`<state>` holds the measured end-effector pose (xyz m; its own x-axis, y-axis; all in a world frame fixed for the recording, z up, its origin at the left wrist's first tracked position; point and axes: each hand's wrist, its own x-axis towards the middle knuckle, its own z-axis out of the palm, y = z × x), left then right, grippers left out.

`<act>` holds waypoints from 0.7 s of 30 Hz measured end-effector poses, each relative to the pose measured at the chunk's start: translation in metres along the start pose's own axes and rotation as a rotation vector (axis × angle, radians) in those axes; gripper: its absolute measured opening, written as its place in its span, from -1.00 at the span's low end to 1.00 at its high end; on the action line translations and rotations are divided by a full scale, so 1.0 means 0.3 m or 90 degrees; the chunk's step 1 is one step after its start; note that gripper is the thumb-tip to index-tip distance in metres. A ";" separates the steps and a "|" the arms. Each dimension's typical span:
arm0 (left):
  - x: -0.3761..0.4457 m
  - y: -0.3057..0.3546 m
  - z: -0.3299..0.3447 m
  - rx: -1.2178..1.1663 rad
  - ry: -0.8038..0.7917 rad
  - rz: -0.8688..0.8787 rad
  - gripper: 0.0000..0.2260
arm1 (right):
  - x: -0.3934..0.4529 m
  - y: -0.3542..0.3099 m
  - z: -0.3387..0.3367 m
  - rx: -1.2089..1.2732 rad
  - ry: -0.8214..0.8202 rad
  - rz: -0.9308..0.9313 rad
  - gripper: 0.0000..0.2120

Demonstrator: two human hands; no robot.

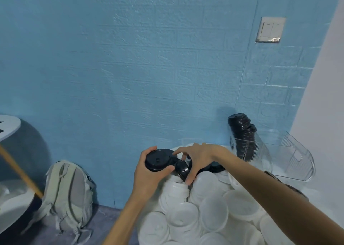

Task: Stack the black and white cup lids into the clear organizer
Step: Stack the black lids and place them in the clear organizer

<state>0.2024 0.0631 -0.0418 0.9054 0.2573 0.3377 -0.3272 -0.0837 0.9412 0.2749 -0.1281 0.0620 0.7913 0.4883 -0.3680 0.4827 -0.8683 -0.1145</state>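
Loose white lids [214, 213] were heaped nearest. A short black lid stack [158, 160] was clamped in the left hand [149, 174], steadied while another black lid [183, 167] was pinched by the right hand [199, 159]. Farther off, the clear organizer [290, 159] already held black lids [242, 131], kept together by colour.

Left hand [149, 172] curled in a grip, right hand [200, 158] seemingly pinching.

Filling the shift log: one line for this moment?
left hand grips black lids | right hand gathers more | organizer holds black stack | white lids loose
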 end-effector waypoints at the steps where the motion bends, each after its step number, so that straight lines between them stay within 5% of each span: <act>1: -0.001 -0.004 0.004 0.002 0.004 0.000 -0.32 | 0.001 0.003 0.010 -0.011 0.006 0.001 -0.02; 5: -0.007 -0.008 0.015 -0.004 0.001 -0.001 -0.32 | 0.002 0.020 0.040 -0.005 0.054 -0.001 -0.23; 12: 0.000 0.021 0.022 -0.018 -0.004 0.007 -0.32 | -0.065 0.064 -0.015 0.174 0.095 -0.012 -0.32; 21: -0.003 0.043 0.041 -0.018 -0.039 -0.009 -0.33 | -0.098 0.054 -0.011 0.074 0.100 0.019 -0.20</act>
<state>0.2006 0.0501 -0.0298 0.9243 0.1990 0.3257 -0.3216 -0.0532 0.9454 0.2607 -0.1562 0.0739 0.8577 0.4620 -0.2256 0.4188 -0.8823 -0.2147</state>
